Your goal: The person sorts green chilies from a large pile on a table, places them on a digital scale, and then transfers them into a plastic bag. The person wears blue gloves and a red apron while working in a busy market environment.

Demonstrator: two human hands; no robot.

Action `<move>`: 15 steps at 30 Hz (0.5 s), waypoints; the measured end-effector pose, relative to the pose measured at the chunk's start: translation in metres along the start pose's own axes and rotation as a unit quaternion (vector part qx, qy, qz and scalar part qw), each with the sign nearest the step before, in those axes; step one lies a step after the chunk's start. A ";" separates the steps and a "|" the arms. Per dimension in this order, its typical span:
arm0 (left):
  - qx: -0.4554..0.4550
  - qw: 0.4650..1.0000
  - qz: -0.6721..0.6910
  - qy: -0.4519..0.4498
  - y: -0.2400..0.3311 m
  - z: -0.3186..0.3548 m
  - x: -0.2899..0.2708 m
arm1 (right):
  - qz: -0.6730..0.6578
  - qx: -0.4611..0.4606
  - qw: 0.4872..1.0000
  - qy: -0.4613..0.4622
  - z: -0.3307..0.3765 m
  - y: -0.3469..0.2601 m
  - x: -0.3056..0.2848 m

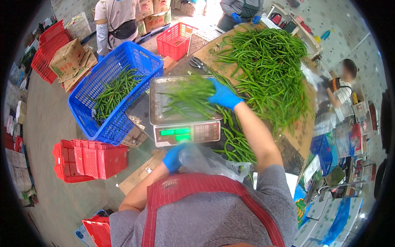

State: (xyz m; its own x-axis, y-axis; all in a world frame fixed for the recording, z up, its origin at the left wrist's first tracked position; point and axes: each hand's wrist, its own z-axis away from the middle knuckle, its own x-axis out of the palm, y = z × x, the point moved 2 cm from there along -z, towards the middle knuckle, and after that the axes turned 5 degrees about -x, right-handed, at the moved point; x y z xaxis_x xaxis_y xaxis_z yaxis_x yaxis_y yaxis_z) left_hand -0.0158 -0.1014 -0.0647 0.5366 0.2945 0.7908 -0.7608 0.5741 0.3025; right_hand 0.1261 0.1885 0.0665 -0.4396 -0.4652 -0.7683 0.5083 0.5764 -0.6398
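Weighing step: right hand (pixel 224 96) fingers closed around green bean bunch (pixel 187 99) over scale pan (pixel 158 119). Left hand (pixel 173 158) pinches clear plastic bag (pixel 205 160); bagging likely follows.

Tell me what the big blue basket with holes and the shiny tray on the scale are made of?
The big blue lattice basket looks like moulded plastic: even bright colour, slightly glossy grid walls. The shiny flat tray on the weighing scale seems to be metal, probably stainless steel, since it is silvery grey and reflects light.

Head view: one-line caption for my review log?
Right hand sets green beans on the scale; left hand holds a clear bag.
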 end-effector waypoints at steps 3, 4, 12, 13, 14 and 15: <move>0.038 0.990 -0.121 0.059 0.006 -0.002 0.004 | 0.086 0.013 0.996 -0.011 -0.007 -0.037 0.012; 0.060 0.978 -0.185 0.079 0.012 -0.005 0.005 | 0.121 0.036 0.992 -0.002 -0.011 -0.045 0.008; 0.157 0.919 -0.339 0.126 0.021 -0.007 0.022 | -0.145 0.030 0.982 0.118 -0.020 -0.001 0.000; 0.177 0.906 -0.361 0.136 0.021 -0.014 0.012 | -0.209 0.035 0.967 0.141 -0.019 0.002 -0.001; 0.197 0.891 -0.382 0.145 0.020 -0.027 -0.008 | -0.234 0.038 0.960 0.150 -0.019 0.005 -0.003; 0.214 0.876 -0.404 0.153 0.020 -0.036 -0.022 | -0.260 0.044 0.951 0.161 -0.018 0.011 -0.004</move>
State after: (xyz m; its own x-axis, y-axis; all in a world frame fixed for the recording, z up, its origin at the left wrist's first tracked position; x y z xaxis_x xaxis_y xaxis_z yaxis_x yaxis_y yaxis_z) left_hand -0.0298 -0.0689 -0.0950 0.9861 0.1527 0.0656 -0.1186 0.3703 0.9213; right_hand 0.1198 0.2085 0.0628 -0.8457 -0.4335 -0.3111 0.2131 0.2601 -0.9418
